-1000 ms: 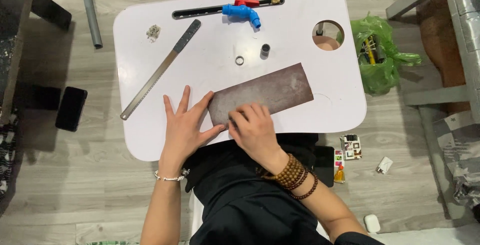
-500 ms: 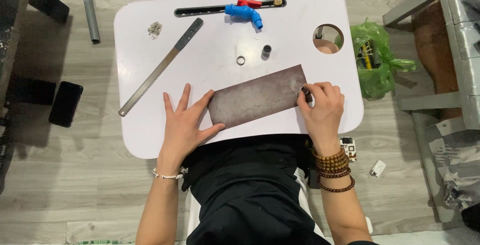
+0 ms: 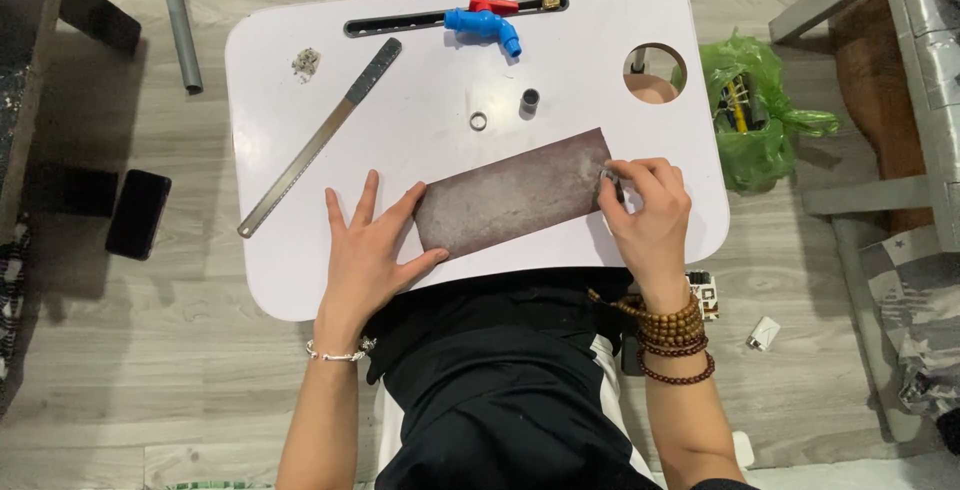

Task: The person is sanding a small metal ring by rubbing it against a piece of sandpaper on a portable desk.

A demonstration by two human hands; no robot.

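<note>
The sheet [image 3: 515,194], a dark grey-brown abrasive rectangle, lies flat on the white bench [image 3: 300,280], tilted so its right end sits higher, in the near half of the bench just below the ring [image 3: 479,121] and the sleeve [image 3: 530,101]. The left hand [image 3: 365,250] is spread flat with released fingers [image 3: 405,212], thumb and forefinger bracketing the sheet's left end and pinning it down. The right hand [image 3: 648,212] is at the sheet's right end, its fingers pinched on a small greyish piece [image 3: 606,179] pressed against that edge; what the piece is, I cannot tell. To rub well here, it seems best to keep the left palm heavy so the sheet cannot creep, hold the piece square to the grit, and stroke along the sheet's length with even pressure, staying inside its edges. Above the sheet and well apart from it lie a steel ruler [image 3: 318,139] to the upper left, and a blue tap [image 3: 484,22] with a red handle at the bench's far edge.
</note>
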